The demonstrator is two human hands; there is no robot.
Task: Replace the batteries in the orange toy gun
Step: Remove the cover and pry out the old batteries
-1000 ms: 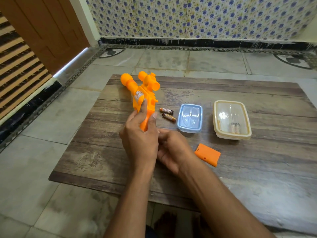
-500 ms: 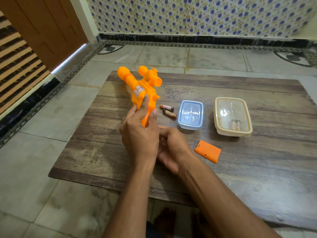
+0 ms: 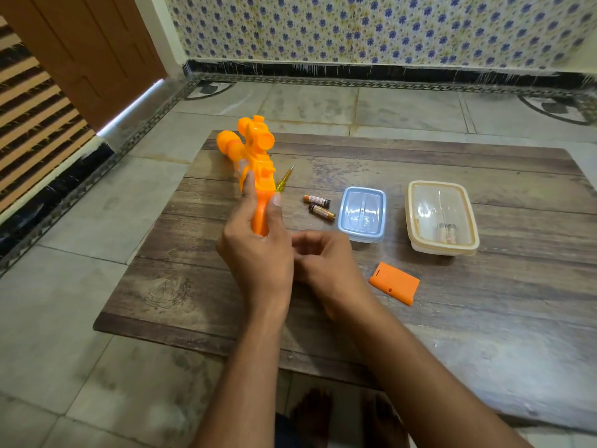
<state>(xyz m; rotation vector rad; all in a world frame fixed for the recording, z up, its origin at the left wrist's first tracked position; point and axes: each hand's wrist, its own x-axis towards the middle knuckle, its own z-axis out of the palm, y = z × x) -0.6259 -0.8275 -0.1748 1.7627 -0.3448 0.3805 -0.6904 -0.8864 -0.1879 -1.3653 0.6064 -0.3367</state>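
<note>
Fingers of left hand wrapped round grip of orange toy gun, held upright above left part of surface, barrel toward far-left corner. Right hand just beside, loosely curled, holding nothing visible. Toward far edge: screwdriver behind gun, two batteries, blue tub, cream tub with two cells inside. Orange cover right of hands.

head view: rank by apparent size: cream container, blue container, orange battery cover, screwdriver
1. cream container
2. blue container
3. orange battery cover
4. screwdriver, though the toy gun hides part of it, so its place is unsure.
</note>
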